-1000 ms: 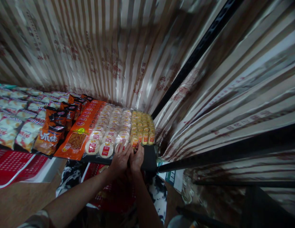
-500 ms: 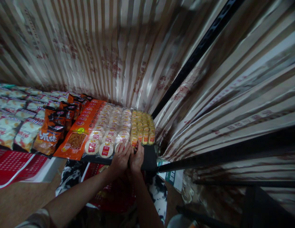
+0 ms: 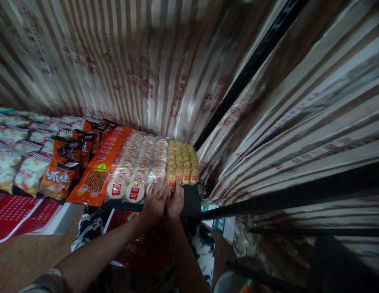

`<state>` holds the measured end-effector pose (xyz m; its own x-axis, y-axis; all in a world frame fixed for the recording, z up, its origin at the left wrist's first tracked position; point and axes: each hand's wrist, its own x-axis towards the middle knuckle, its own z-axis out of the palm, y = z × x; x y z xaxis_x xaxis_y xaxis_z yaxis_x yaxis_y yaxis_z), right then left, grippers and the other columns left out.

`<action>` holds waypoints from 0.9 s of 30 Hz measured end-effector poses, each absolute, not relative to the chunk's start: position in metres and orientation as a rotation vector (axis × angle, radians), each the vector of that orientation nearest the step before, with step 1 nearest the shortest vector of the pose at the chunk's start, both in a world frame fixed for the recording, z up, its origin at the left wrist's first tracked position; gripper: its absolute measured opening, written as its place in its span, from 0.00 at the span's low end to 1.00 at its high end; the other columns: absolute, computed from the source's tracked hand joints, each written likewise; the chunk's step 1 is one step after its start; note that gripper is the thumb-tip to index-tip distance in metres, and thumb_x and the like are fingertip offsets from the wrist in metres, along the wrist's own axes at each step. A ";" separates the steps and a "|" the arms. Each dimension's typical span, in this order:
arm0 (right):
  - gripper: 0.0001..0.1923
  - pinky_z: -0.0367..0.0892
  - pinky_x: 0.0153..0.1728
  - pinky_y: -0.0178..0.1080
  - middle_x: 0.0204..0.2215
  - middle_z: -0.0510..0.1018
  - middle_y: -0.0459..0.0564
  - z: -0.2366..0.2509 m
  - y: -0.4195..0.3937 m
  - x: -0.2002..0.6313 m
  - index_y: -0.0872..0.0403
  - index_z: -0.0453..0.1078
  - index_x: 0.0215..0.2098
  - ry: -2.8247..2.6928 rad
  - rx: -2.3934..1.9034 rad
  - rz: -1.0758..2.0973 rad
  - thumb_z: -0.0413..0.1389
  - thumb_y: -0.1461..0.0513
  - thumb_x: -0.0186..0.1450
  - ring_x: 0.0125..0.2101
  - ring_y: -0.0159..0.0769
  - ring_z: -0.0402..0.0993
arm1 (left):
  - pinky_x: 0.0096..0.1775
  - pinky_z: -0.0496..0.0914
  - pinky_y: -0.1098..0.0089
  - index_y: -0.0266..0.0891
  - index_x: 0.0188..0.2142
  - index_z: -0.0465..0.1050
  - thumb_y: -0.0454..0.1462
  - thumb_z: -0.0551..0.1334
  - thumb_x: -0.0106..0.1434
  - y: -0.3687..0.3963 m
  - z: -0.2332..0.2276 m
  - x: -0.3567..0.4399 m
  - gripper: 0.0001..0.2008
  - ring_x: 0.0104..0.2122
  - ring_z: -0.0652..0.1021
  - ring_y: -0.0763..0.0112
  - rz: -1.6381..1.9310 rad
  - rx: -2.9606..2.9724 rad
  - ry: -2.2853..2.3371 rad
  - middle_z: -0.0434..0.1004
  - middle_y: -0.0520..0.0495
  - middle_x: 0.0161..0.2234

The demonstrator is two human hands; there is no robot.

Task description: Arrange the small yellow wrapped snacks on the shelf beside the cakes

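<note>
Yellow-wrapped small snack packs fill the far right of a dark shelf, packed in tight rows up to the striped plastic sheeting behind. The person's two hands meet at the shelf's front edge, pressed side by side. The right hand lies with its fingers on the nearest yellow pack of the front row, where that row meets the neighbouring goods; whether its grip closes on the pack cannot be told, since the fingers hide the contact. The left hand rests with fingers spread flat on the front pack of the round white cakes, which lie in clear wrappers with red labels just left of the yellow packs. Its grip is loose and holds nothing.

Left of the cakes runs a long orange packet row, then dark brown-orange bags, then pale bags reaching to the picture's left edge. Below the shelf a red perforated basket shows at the lower left. A black metal post rises slantwise from the shelf's right corner.
</note>
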<state>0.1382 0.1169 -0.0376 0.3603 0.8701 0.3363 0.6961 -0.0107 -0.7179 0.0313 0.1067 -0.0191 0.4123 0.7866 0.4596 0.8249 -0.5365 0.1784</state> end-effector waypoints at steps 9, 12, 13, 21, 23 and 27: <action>0.25 0.63 0.47 0.43 0.43 0.69 0.58 -0.040 0.119 0.137 0.56 0.60 0.59 -1.443 -1.823 0.162 0.44 0.58 0.65 0.45 0.42 0.65 | 0.60 0.50 0.54 0.36 0.55 0.65 0.36 0.51 0.64 0.108 -0.021 0.031 0.20 0.62 0.55 0.56 -0.770 -2.572 -1.472 0.62 0.44 0.60; 0.26 0.62 0.49 0.44 0.46 0.69 0.58 -0.040 0.118 0.137 0.56 0.57 0.60 -1.434 -1.803 0.168 0.44 0.58 0.65 0.47 0.42 0.63 | 0.60 0.51 0.55 0.35 0.55 0.66 0.35 0.51 0.64 0.108 -0.024 0.032 0.20 0.62 0.56 0.57 -0.776 -2.548 -1.429 0.63 0.43 0.59; 0.26 0.62 0.50 0.44 0.46 0.69 0.58 -0.040 0.118 0.137 0.57 0.57 0.60 -1.435 -1.801 0.171 0.44 0.58 0.65 0.48 0.42 0.63 | 0.60 0.51 0.55 0.35 0.55 0.66 0.35 0.51 0.65 0.107 -0.025 0.032 0.20 0.62 0.56 0.57 -0.776 -2.547 -1.415 0.63 0.43 0.59; 0.25 0.63 0.49 0.45 0.46 0.68 0.58 -0.040 0.119 0.137 0.57 0.60 0.58 -1.436 -1.834 0.179 0.44 0.59 0.64 0.47 0.43 0.63 | 0.60 0.50 0.53 0.36 0.55 0.65 0.36 0.50 0.65 0.109 -0.025 0.030 0.20 0.63 0.54 0.58 -0.798 -2.578 -1.389 0.63 0.42 0.59; 0.26 0.63 0.49 0.46 0.47 0.68 0.59 -0.039 0.118 0.137 0.58 0.58 0.59 -1.420 -1.807 0.207 0.45 0.60 0.64 0.48 0.43 0.63 | 0.61 0.50 0.53 0.36 0.55 0.66 0.35 0.50 0.65 0.109 -0.026 0.031 0.20 0.63 0.55 0.59 -0.800 -2.594 -1.409 0.63 0.42 0.59; 0.25 0.67 0.45 0.43 0.49 0.66 0.60 -0.037 0.116 0.139 0.58 0.58 0.58 -1.379 -1.713 0.285 0.44 0.60 0.64 0.48 0.40 0.64 | 0.60 0.50 0.52 0.34 0.55 0.65 0.36 0.50 0.65 0.107 -0.024 0.033 0.20 0.63 0.54 0.57 -0.786 -2.644 -1.441 0.62 0.42 0.60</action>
